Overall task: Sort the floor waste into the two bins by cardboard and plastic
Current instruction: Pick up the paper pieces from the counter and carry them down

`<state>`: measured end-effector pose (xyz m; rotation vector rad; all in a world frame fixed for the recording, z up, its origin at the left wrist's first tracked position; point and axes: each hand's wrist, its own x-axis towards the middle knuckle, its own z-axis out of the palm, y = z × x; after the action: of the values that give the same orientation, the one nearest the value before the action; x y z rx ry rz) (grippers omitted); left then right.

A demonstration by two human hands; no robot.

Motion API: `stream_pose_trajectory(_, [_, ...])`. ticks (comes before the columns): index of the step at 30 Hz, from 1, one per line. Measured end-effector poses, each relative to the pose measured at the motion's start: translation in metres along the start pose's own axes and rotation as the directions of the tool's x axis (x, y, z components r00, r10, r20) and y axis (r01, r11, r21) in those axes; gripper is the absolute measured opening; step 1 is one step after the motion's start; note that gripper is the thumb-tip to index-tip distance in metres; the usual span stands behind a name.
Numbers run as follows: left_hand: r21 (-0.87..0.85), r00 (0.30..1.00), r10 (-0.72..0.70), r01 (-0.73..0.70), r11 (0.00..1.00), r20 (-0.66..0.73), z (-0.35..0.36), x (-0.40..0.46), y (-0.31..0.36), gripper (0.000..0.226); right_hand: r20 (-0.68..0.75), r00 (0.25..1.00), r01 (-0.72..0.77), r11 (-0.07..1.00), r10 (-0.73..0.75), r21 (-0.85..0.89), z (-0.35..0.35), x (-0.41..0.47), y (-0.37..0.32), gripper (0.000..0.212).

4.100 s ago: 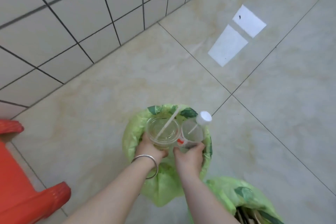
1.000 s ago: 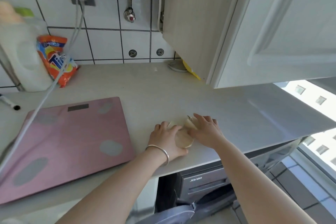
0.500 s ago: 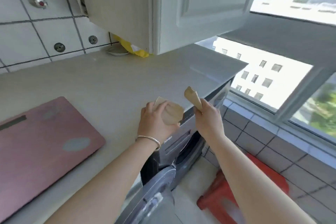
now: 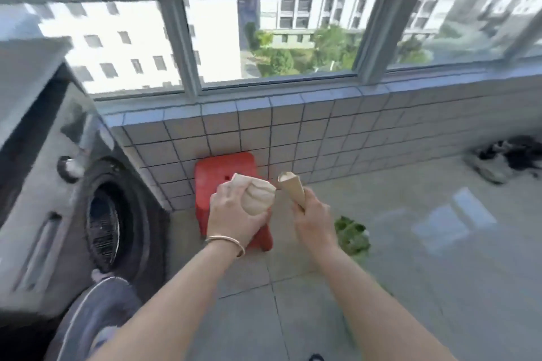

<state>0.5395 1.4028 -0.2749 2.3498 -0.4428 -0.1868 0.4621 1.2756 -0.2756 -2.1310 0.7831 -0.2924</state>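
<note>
While both arms reach forward over the tiled floor [image 4: 440, 287], the only bin in view is a green-bagged one [image 4: 352, 236] on the floor just right of the red stool [image 4: 225, 173], partly hidden behind the right wrist; its contents cannot be made out. The left hand [image 4: 234, 214], a bracelet [image 4: 225, 242] on its wrist, is closed around a crumpled piece of tan cardboard [image 4: 258, 196] in front of the stool. The right hand [image 4: 312, 214] grips a rolled cardboard cone [image 4: 291, 189] by its lower end, the open end up, just right of the stool
</note>
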Motion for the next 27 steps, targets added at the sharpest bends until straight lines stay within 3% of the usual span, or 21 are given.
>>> stream_pose_trajectory(4, [0.008,0.967,0.085,-0.089,0.996,0.242,0.096,-0.017,0.046,0.059,-0.098,0.962,-0.253,0.967,0.255,0.026,-0.047,-0.022,0.083,0.020])
stream_pose_trajectory(8, [0.038,0.888,0.109,-0.140,0.989,0.447,0.177,-0.042,0.079,0.067,-0.146,0.861,-0.484,0.873,0.488,0.061,-0.080,-0.046,0.167,0.023])
stream_pose_trajectory(12, [0.055,0.818,0.097,-0.155,0.986,0.568,0.248,-0.053,0.099,0.074,-0.132,0.749,-0.631,0.760,0.649,0.158,-0.100,-0.062,0.236,0.024])
stream_pose_trajectory(19, [0.109,0.699,0.031,-0.154,0.982,0.714,0.361,-0.064,0.101,0.074,-0.042,0.560,-0.802,0.554,0.828,0.224,-0.096,-0.058,0.331,0.019])
stream_pose_trajectory(27, [0.197,0.534,-0.070,-0.185,0.963,0.842,0.498,-0.036,0.057,0.071,-0.005,0.355,-0.902,0.343,0.935,0.263,-0.056,-0.034,0.446,0.020])
